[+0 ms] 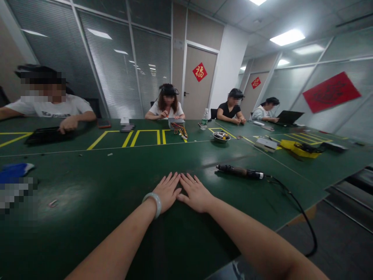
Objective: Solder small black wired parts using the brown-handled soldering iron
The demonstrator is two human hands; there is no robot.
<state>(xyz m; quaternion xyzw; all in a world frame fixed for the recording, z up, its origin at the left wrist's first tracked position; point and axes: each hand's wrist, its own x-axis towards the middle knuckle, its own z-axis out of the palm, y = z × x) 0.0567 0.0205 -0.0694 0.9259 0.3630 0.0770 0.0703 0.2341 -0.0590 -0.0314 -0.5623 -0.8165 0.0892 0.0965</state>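
Note:
My left hand (167, 192) lies flat on the green tabletop (116, 182), palm down with fingers stretched out. A pale bangle (157, 204) circles its wrist. Beside it my right hand (196, 192) rests flat in the same way, with a ring on one finger. The fingertips and thumbs of both hands meet or nearly meet, and neither hand holds anything. To the right of my right hand lies a dark electric screwdriver (240, 171), its black cable (300, 206) curving down past the table's edge.
Across the table, one person handles a metal box with coloured wires (177, 125). Nearby stand a water bottle (204, 118) and a metal bowl (220, 137) of small parts. A yellow tray (303, 149) is at the right; a blue item (14, 172) lies at the left.

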